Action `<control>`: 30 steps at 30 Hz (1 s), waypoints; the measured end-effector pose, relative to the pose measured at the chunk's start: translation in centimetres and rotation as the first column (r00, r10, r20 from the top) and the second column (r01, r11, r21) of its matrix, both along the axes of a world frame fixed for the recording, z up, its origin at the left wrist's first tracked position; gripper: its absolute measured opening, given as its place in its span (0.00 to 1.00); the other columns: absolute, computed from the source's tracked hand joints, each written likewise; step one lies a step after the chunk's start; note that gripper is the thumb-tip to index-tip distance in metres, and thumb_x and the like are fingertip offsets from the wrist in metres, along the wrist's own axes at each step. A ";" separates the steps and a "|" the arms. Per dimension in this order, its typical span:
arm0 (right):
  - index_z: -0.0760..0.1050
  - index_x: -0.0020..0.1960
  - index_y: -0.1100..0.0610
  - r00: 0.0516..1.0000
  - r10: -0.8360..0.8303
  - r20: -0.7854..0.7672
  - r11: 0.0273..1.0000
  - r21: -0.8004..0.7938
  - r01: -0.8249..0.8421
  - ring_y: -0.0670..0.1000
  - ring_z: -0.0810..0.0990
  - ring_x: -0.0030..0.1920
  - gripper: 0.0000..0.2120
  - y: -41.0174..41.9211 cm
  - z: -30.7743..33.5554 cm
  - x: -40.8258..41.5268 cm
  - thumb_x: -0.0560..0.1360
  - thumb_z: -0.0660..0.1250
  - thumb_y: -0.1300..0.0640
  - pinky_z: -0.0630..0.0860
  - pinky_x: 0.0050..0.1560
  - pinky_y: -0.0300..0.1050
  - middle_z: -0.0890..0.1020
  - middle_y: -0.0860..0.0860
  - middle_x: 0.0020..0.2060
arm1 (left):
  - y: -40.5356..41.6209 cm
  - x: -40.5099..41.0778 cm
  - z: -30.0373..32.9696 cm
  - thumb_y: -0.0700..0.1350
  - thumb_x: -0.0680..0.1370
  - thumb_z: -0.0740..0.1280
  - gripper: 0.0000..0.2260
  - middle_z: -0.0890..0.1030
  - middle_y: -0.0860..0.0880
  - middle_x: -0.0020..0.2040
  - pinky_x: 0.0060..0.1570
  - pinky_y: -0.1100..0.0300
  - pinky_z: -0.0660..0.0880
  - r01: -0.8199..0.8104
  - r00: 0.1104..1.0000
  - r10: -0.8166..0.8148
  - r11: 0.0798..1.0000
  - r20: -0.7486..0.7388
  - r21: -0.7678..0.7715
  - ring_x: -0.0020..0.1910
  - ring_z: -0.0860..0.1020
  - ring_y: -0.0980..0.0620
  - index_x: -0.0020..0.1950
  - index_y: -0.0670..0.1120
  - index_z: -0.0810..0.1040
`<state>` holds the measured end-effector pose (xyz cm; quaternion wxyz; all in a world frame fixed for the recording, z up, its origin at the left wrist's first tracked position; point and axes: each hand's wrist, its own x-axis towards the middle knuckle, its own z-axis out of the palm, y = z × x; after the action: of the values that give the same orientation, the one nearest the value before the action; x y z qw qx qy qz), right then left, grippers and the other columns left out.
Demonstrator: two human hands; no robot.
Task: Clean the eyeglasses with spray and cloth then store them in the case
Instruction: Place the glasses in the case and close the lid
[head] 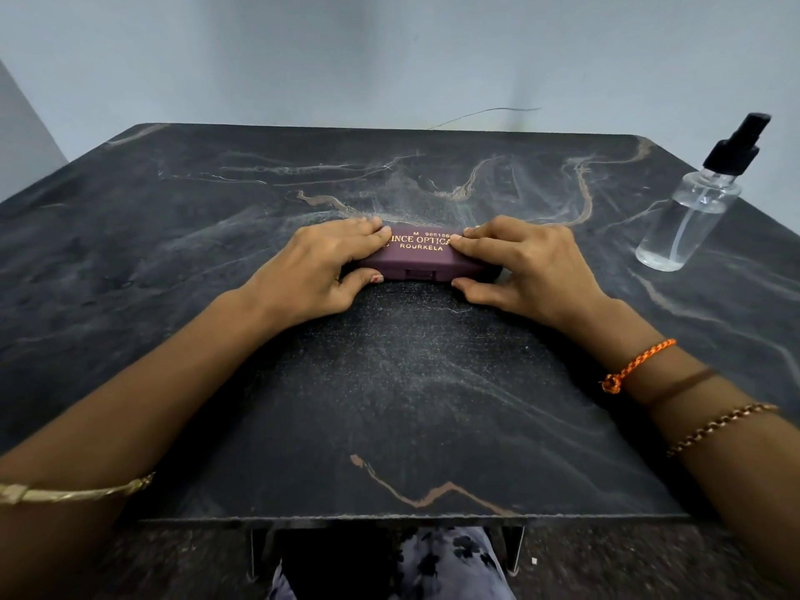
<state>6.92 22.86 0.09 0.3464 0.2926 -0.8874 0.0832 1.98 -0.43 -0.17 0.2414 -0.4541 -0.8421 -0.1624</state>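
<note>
A maroon eyeglass case with gold lettering lies closed at the middle of the dark marble table. My left hand grips its left end, fingers on the lid and thumb at the front edge. My right hand grips the right end the same way. A clear spray bottle with a black pump top stands at the right, apart from both hands. No eyeglasses and no cloth are in view.
A pale wall rises close behind the table's far edge. The table's near edge lies just above my lap. The spray bottle stands close to the right edge.
</note>
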 end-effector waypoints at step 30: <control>0.77 0.57 0.55 0.979 -0.204 0.001 0.978 -0.029 0.204 0.56 0.83 0.42 0.23 -1.2 -0.2 1.3 0.67 0.68 0.44 0.73 0.29 0.43 0.83 0.54 0.49 | -0.1 1.7 -0.1 0.42 0.71 0.71 0.24 0.73 0.34 0.63 0.62 0.43 0.69 -0.066 0.998 0.065 0.996 -0.009 -0.063 0.63 0.71 0.37 0.63 0.34 0.70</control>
<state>8.22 21.64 -0.08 0.3584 0.1949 -0.9110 0.0599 3.70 -0.55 -0.25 0.2350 -0.4341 -0.8605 -0.1259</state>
